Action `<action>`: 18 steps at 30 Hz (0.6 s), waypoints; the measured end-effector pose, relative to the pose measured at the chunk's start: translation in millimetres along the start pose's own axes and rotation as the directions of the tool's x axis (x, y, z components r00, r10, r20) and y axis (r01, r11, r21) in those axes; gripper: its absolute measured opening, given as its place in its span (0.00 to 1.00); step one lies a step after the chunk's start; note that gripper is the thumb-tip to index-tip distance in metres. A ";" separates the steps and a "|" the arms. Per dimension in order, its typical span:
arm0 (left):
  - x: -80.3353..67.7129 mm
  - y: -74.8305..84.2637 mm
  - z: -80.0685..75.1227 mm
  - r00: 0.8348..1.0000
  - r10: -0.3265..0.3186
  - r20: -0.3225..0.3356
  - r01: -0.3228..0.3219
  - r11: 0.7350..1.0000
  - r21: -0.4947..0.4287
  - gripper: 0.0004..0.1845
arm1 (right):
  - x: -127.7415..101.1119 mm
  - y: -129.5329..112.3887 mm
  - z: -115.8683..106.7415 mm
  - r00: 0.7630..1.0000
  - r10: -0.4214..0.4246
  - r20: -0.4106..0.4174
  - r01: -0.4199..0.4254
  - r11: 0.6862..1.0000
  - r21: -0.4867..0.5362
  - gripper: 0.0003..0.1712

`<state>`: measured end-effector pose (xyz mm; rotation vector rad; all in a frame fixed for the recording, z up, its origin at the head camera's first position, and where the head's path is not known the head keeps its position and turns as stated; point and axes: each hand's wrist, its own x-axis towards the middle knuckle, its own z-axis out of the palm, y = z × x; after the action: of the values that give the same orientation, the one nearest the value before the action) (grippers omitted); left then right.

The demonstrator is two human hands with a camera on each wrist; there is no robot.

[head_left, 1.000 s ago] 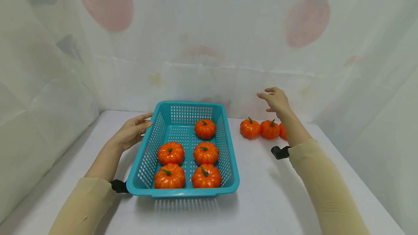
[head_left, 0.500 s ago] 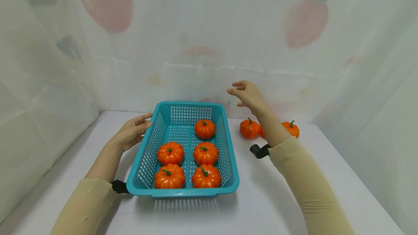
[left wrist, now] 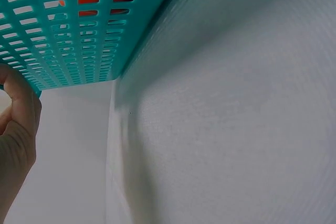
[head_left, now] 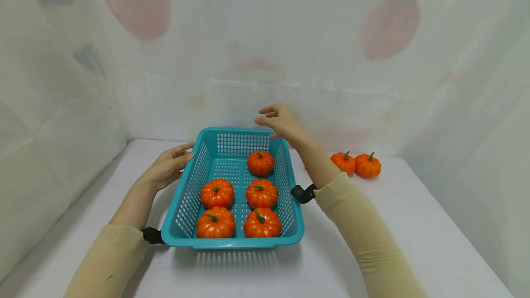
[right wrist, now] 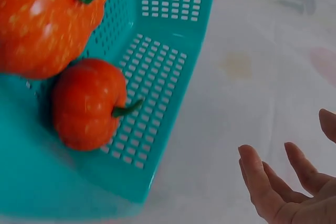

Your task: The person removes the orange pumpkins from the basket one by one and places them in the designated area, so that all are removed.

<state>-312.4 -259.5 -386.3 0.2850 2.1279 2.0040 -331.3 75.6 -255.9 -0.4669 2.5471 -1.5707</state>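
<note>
A teal plastic basket (head_left: 232, 244) holds several small orange pumpkins with green stems; one pumpkin (head_left: 260, 163) lies alone towards the back right. My left hand (head_left: 167, 167) grips the basket's left rim near the back. In the left wrist view, that hand (left wrist: 18, 114) shows bent fingers at the rim, their tips partly hidden. Over the basket's back right corner hovers my right hand (head_left: 283, 125), fingers spread and loosely bent, holding nothing. The right wrist view has this same hand (right wrist: 294, 187) apart from the basket wall, with a pumpkin (right wrist: 89, 103) inside.
To the right of the basket, a row of pumpkins (head_left: 367, 165) stands on the white table (head_left: 406, 224) near its back edge; my right forearm partly hides one. Pale printed curtains (head_left: 256, 36) hang behind and on both sides.
My right hand has swept left, from above the row of pumpkins to above the basket's back right corner, staying empty. The left hand and the basket have kept their place.
</note>
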 end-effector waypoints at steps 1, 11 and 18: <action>-0.2 0.0 -0.2 1.000 0.001 0.001 -0.001 1.000 -0.001 0.37 | 1.8 -0.1 4.5 1.000 0.003 0.013 -0.003 1.000 0.006 0.28; -0.5 -1.1 -0.6 1.000 -0.010 -0.005 0.010 1.000 -0.010 0.38 | 11.5 -13.7 49.6 0.977 0.076 0.201 -0.064 0.996 -0.067 0.26; -1.5 -0.3 -1.5 1.000 -0.013 -0.002 0.013 1.000 -0.028 0.38 | 18.8 -19.6 80.0 0.944 0.153 0.293 -0.138 0.988 -0.072 0.30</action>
<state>-311.4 -261.4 -386.4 0.2643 2.0953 2.0265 -324.8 -6.7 -273.9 -0.4684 2.3370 -1.2792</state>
